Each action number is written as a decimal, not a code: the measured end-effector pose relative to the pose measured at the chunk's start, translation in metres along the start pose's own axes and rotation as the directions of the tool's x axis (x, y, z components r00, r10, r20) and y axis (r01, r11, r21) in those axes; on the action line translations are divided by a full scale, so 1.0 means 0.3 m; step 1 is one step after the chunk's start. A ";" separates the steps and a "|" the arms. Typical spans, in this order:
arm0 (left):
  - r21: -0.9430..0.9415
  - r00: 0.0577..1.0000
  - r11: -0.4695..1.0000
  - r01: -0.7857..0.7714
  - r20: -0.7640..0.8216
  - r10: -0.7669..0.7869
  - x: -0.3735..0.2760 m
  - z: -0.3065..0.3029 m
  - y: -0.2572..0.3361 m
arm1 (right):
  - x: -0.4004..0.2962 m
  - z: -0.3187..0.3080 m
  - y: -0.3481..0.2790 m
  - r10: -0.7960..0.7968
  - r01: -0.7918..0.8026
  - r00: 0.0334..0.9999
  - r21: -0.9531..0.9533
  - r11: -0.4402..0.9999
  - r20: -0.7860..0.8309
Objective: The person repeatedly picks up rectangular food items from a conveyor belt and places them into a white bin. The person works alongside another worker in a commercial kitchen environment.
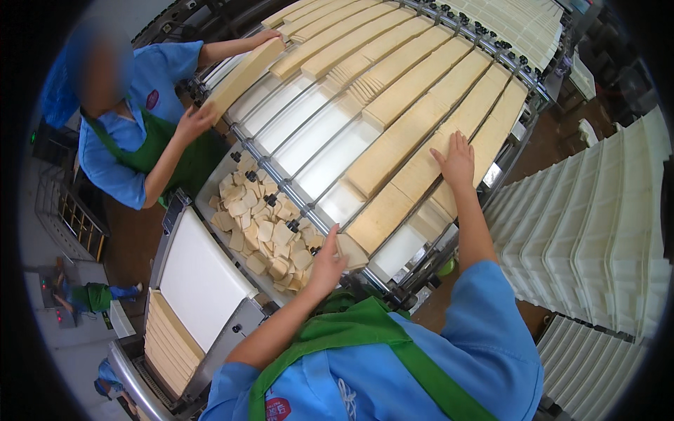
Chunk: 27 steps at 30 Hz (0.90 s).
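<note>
Long rows of pale slices, apparently bread, lie between metal guide rods on a white conveyor belt (310, 144). My left hand (327, 266) is at the near end of one row, its thumb and fingers around a few end slices (352, 251) that tilt away from the row. My right hand (457, 160) lies palm down, fingers slightly apart, on top of that same long row (408, 192), farther along. Another row (497, 123) runs on its right. Left of it, a shorter row (397, 147) ends before the crossbar.
A co-worker (152, 116) at the left holds a long stack of slices (247, 79) in both hands. Below the metal crossbar (284, 185), a bin (202, 197) holds loose slices. A second conveyor (202, 263) carries stacked slices. Stacked white trays (579, 221) stand at the right.
</note>
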<state>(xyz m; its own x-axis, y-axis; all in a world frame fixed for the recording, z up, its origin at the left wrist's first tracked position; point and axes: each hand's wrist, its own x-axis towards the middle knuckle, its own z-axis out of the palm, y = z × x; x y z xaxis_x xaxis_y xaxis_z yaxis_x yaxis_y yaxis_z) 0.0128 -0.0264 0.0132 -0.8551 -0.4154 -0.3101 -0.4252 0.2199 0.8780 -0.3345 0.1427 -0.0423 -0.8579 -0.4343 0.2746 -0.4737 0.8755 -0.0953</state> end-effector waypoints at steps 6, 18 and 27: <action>-0.098 0.991 0.988 0.117 0.076 -0.110 0.029 -0.050 0.025 | -0.023 -0.045 0.022 -0.032 0.029 0.998 -0.061 0.998 -0.062; 0.109 0.997 0.993 0.051 0.058 -0.058 0.065 -0.002 -0.014 | -0.014 0.076 0.127 -0.058 0.095 0.989 0.289 0.952 -0.134; -0.162 1.000 0.987 0.010 0.015 -0.008 0.125 0.092 -0.097 | 0.103 -0.263 -0.123 0.253 -0.139 0.818 -0.250 0.958 0.516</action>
<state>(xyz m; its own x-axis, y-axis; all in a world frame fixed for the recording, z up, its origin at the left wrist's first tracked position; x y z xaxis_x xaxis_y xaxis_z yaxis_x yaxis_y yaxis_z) -0.0149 -0.0240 -0.0342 -0.8562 -0.4038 -0.3223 -0.3800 0.0694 0.9224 -0.3278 0.1136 0.0452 -0.9247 -0.2427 -0.2934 -0.2847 0.9524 0.1094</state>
